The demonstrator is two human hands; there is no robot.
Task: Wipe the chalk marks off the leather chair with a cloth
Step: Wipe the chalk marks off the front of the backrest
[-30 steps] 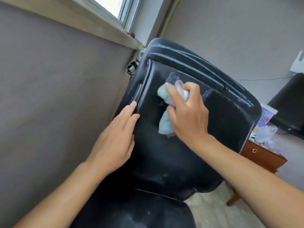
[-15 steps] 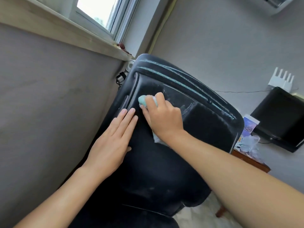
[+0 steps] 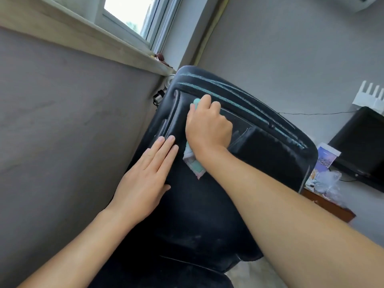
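The right hand (image 3: pixel 208 129) has its grip closed tight around a bunched cloth (image 3: pixel 192 163), fingers curled over it and pressing it against the upper back panel of the black leather chair (image 3: pixel 207 204). A tip of the cloth shows above the knuckles and a loose tail hangs out below the wrist. Just to the left of that grip, the left hand (image 3: pixel 145 181) lies flat on the chair back with fingers straight and together, holding nothing, bracing the chair.

Two long chalk marks (image 3: pixel 239 100) run across the top roll of the chair, just above and to the right of the grip, not yet wiped. Fainter pale smears sit on the panel right of the grip.

Likely risks: the hanging tail may drag loosened chalk back over cleaned leather, and a cloth already loaded with dust would probably smear the lines rather than lift them. Chalk lodged in the seams beside the grip could stay behind if the wipe only skims the surface. If the bracing hand slips, the chair may tip away from the push.

No container shows clearly; on the wooden tabletop (image 3: pixel 332 206) far right of the grip lie a crumpled plastic bag (image 3: pixel 328 181) and a small box (image 3: pixel 325 159), contents impossible to tell.
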